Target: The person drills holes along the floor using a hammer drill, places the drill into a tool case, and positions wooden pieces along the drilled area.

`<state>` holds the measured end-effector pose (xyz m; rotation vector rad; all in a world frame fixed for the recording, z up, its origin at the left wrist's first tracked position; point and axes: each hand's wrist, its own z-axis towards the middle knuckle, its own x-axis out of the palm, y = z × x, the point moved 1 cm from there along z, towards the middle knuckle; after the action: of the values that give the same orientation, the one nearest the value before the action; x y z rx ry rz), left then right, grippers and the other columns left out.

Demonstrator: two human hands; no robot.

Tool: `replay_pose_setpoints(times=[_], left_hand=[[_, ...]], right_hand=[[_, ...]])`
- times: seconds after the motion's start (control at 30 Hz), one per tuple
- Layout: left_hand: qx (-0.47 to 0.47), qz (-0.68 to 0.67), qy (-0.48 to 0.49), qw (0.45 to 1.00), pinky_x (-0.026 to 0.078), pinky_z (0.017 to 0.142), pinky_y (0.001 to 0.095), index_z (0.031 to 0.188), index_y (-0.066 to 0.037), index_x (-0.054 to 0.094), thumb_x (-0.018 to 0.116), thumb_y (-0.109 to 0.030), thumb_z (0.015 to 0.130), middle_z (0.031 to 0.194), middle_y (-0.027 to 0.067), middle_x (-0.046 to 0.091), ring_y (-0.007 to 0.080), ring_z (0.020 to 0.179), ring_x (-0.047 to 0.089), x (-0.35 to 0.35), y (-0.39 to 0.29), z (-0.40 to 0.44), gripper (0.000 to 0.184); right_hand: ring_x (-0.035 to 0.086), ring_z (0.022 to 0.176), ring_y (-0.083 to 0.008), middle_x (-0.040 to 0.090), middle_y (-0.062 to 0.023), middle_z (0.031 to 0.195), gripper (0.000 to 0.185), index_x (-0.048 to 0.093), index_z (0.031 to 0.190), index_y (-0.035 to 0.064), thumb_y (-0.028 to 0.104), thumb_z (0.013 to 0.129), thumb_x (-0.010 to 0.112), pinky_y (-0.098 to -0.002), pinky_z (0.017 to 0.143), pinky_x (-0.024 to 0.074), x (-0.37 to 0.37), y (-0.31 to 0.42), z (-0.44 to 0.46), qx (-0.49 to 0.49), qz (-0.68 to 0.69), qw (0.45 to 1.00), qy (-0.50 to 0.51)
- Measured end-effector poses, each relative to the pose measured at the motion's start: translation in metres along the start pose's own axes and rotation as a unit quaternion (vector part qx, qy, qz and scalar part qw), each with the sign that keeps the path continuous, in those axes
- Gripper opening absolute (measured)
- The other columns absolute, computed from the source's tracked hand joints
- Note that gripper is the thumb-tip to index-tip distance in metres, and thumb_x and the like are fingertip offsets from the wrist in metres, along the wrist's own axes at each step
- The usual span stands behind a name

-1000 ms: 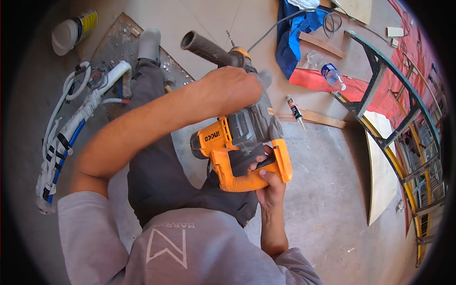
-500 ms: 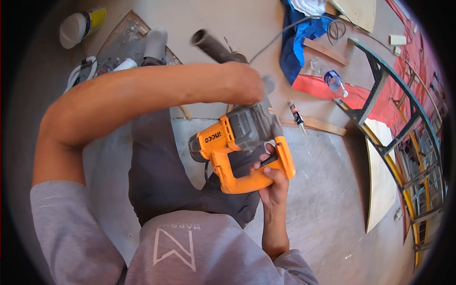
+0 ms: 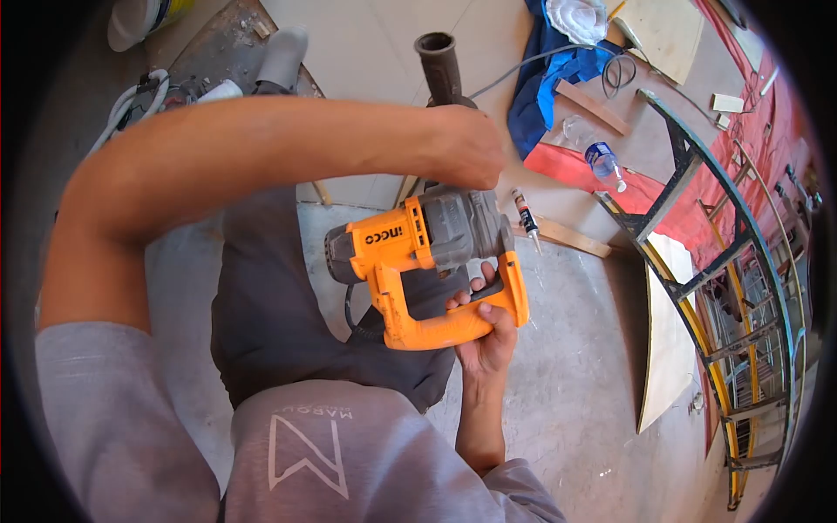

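An orange and dark grey power drill [image 3: 391,241] lies across the front of my body, above my thighs. My right hand [image 3: 488,331] is closed round its orange rear handle, with fingers showing inside the loop. My left hand [image 3: 475,148] is bent over the front of the drill, closed at the base of the black side handle [image 3: 440,70]; its fingertips are hidden. The side handle sticks up with its round open end toward me. My left hand and forearm hide the drill's nose, and no bit shows.
A ladder [image 3: 748,305] lies at right beside a pale board [image 3: 670,340]. Near the drill are a sealant tube [image 3: 526,213] and wooden strip [image 3: 571,237]. Beyond are a plastic bottle [image 3: 603,164], blue sheet [image 3: 534,105], red sheet [image 3: 641,187] and cable [image 3: 540,57]. A tub [image 3: 131,22] stands upper left.
The side handle has swung from pointing up-left to nearly straight up. My left elbow has moved out to the left and the drill body has turned slightly. My right hand keeps its hold.
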<state>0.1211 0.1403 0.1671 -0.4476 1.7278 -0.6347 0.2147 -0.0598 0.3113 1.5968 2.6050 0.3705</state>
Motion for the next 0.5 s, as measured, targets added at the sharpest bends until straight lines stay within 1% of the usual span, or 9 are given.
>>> replay_pose_setpoints(times=[0.03, 0.1, 0.13, 0.2, 0.3, 0.33, 0.4, 0.5], left_hand=[[-0.032, 0.011, -0.076, 0.997, 0.052, 0.073, 0.0335, 0.082, -0.008, 0.065, 0.062, -0.009, 0.075, 0.086, 0.0064, 0.066, 0.0222, 0.087, 0.066, -0.005, 0.007, -0.007, 0.007], [-0.09, 0.02, -0.225, 0.97, 0.049, 0.077, 0.0319, 0.086, -0.009, 0.065, 0.063, -0.009, 0.075, 0.088, 0.0042, 0.065, 0.02, 0.092, 0.062, -0.006, 0.017, -0.027, 0.011], [-0.122, 0.068, -0.178, 0.974, 0.049, 0.077, 0.0334, 0.085, -0.01, 0.067, 0.063, -0.01, 0.075, 0.09, 0.0029, 0.066, 0.0197, 0.093, 0.063, -0.004, 0.021, -0.03, 0.011], [-0.191, 0.158, -0.083, 0.965, 0.05, 0.077, 0.0364, 0.085, -0.012, 0.07, 0.063, -0.011, 0.077, 0.093, 0.0003, 0.068, 0.0191, 0.095, 0.063, -0.004, 0.027, -0.039, 0.011], [-0.197, 0.155, -0.047, 0.967, 0.052, 0.071, 0.0379, 0.085, -0.014, 0.071, 0.066, -0.015, 0.075, 0.09, 0.0008, 0.068, 0.0189, 0.09, 0.065, -0.02, 0.028, -0.036, 0.011], [-0.21, 0.166, 0.01, 0.963, 0.05, 0.073, 0.0345, 0.086, -0.014, 0.071, 0.068, -0.017, 0.074, 0.09, 0.0005, 0.068, 0.018, 0.091, 0.065, -0.028, 0.032, -0.033, 0.012], [-0.219, 0.165, 0.087, 0.958, 0.05, 0.073, 0.0335, 0.086, -0.014, 0.071, 0.069, -0.017, 0.074, 0.089, 0.0004, 0.068, 0.0177, 0.09, 0.065, -0.04, 0.034, -0.033, 0.012], [-0.224, 0.151, 0.167, 0.948, 0.05, 0.073, 0.032, 0.086, -0.015, 0.071, 0.07, -0.019, 0.074, 0.088, 0.0004, 0.068, 0.0173, 0.09, 0.065, -0.051, 0.033, -0.039, 0.013]], right_hand=[[0.057, 0.083, -0.0237, 0.059, -0.0086, 0.098, 0.058, 0.046, 0.129, 0.0022, -0.001, 0.071, 0.055, -0.0418, 0.081, 0.048, 0.001, 0.001, 0.002, -0.005, -0.007, 1.0, 0.006], [0.057, 0.084, -0.0237, 0.058, -0.0087, 0.099, 0.058, 0.046, 0.129, 0.0026, -0.001, 0.071, 0.055, -0.042, 0.08, 0.048, 0.0, -0.001, 0.002, -0.009, -0.018, 1.0, 0.007], [0.058, 0.084, -0.0238, 0.058, -0.009, 0.1, 0.059, 0.046, 0.129, 0.0029, -0.001, 0.071, 0.055, -0.0423, 0.08, 0.0481, -0.002, 0.0, 0.003, -0.007, -0.01, 1.0, 0.019], [0.058, 0.084, -0.0238, 0.058, -0.0091, 0.1, 0.059, 0.045, 0.13, 0.003, -0.001, 0.071, 0.054, -0.0424, 0.08, 0.048, -0.004, 0.002, 0.003, -0.001, -0.002, 1.0, 0.031], [0.058, 0.083, -0.0233, 0.059, -0.0096, 0.099, 0.058, 0.046, 0.129, 0.0025, -0.001, 0.072, 0.054, -0.0422, 0.081, 0.0477, -0.001, 0.005, 0.002, 0.001, -0.007, 0.999, 0.037], [0.058, 0.083, -0.0231, 0.059, -0.0097, 0.099, 0.057, 0.047, 0.128, 0.0022, 0.0, 0.072, 0.054, -0.0421, 0.081, 0.0476, 0.0, 0.006, 0.004, 0.002, -0.01, 0.999, 0.04], [0.058, 0.083, -0.0227, 0.059, -0.0107, 0.098, 0.054, 0.048, 0.125, 0.0013, 0.001, 0.072, 0.053, -0.0416, 0.08, 0.0474, -0.007, 0.004, 0.011, 0.005, -0.01, 0.999, 0.043], [0.057, 0.083, -0.0218, 0.059, -0.0126, 0.096, 0.047, 0.051, 0.12, -0.0001, 0.003, 0.073, 0.053, -0.0406, 0.079, 0.0467, -0.02, 0.0, 0.022, 0.01, -0.019, 0.998, 0.066]])
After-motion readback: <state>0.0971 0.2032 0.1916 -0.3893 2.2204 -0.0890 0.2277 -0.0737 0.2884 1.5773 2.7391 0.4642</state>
